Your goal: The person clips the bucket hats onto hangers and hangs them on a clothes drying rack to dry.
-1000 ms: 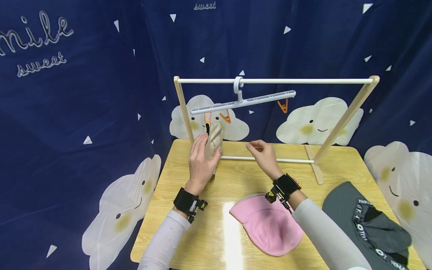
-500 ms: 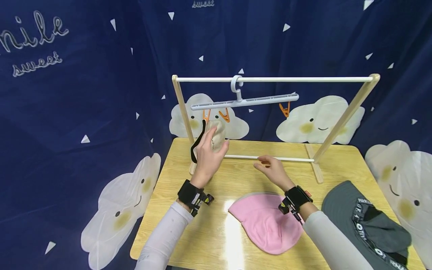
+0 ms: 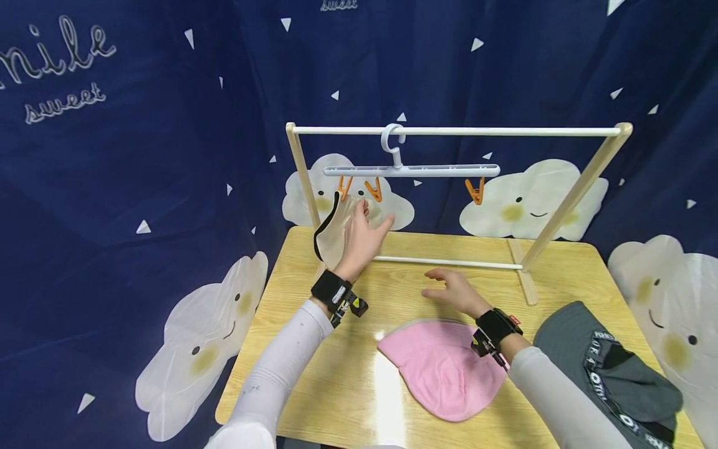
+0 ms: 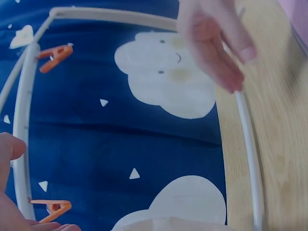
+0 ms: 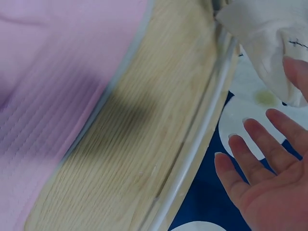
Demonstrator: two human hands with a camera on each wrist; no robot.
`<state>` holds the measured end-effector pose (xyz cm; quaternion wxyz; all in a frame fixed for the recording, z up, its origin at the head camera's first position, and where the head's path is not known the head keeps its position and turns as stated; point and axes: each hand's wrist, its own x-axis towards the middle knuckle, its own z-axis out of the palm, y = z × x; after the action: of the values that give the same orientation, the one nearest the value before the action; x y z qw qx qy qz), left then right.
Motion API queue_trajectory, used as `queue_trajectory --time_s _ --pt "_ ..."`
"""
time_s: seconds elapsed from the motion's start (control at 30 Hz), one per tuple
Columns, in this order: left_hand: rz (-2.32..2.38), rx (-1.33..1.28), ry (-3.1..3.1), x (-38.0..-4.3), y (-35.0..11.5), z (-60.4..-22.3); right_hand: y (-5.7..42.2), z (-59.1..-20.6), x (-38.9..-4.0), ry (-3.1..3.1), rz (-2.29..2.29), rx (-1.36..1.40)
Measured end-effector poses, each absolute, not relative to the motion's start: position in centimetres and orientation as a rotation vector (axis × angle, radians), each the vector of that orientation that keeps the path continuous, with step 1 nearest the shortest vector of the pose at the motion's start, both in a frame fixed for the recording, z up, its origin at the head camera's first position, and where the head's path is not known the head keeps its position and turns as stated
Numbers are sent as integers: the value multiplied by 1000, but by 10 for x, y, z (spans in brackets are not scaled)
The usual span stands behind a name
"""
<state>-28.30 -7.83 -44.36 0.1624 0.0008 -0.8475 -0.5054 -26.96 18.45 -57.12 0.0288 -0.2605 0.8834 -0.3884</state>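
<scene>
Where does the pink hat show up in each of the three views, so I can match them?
Head: the pink hat lies low, just right of centre.
Left wrist: only a corner of the pink hat, at top right.
Right wrist: pink hat across the left side, cut off by the frame.
Shared landmark: the white lower rail, above, left and right of it respectively.

head view | cream hat (image 3: 333,240): partly hidden behind left hand (image 3: 361,243) | gray hat (image 3: 634,380): cut off by bottom edge
</scene>
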Motion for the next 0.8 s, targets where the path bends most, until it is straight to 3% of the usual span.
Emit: queue_trajectory --time_s 0.33,0.8 --pt "-1551 91 -2349 -327 -76 -436 173 -582 -273 2645 -928 -981" --pt "-1430 171 -2257 -356 -75 -434 144 -604 -267 2443 -799 -1145"
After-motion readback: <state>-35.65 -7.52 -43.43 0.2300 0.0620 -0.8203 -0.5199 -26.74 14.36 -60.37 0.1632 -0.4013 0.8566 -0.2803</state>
